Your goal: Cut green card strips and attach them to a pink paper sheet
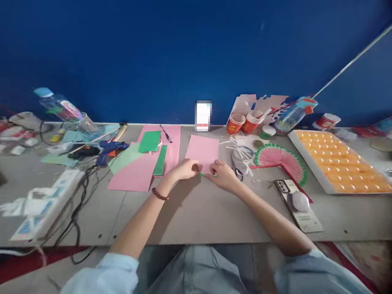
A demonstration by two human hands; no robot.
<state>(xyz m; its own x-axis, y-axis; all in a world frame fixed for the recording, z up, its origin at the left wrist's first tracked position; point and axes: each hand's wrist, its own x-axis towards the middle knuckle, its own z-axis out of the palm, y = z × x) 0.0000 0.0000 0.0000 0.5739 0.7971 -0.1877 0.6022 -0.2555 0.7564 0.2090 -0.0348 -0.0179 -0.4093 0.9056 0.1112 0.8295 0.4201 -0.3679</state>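
A sheet of pink paper (202,149) lies in front of me, with a narrow green edge (202,174) showing between my hands at its near side. My left hand (187,169), with a bead bracelet on the wrist, has its fingers closed on the near left corner. At the near right corner my right hand (223,174) pinches the paper, fingers curled and thumb along the green edge. The fingertips hide part of this edge, so I cannot tell whether it is folded or a separate strip. Scissors (238,173) lie right of my right hand.
Pink and green sheets (131,171) with a green card (150,141) lie left. Farther left are a blue glue gun (110,150) and a power strip (49,204). Rightward are red paper cups (235,123), a pink-green paper fan (280,157), a phone (298,206) and an orange-filled tray (339,161).
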